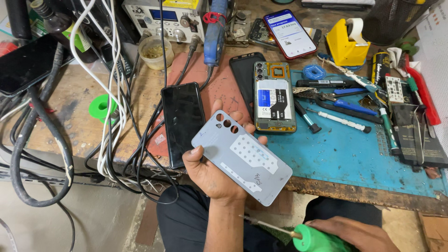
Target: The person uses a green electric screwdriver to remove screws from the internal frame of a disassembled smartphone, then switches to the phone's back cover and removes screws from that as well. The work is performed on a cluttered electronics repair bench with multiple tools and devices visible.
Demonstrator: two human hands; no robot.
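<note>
i'm holding the grey phone back cover (242, 156) in my left hand (211, 173), inner face up, over the front edge of the surface (336, 154). left fingers (217, 104) are wrapping around the cover's edges and gripping it, thumb on the near long side. my right hand (354, 233) is sitting low by my lap, closed on a green-handled tool (311, 239) with its thin tip pointing left, under the cover. to do this well i'm judging i should be keeping the grip on the edges only, cover level, and steadying it before the tip is coming near, since the thin panel could flex or slip. the cover is looking pale grey, with 3 round camera holes plus 1 smaller at the far corner, white dotted adhesive patches and a handwritten mark. the opened phone (275, 96) is lying just beyond, a black phone (183, 122) to its left.
</note>
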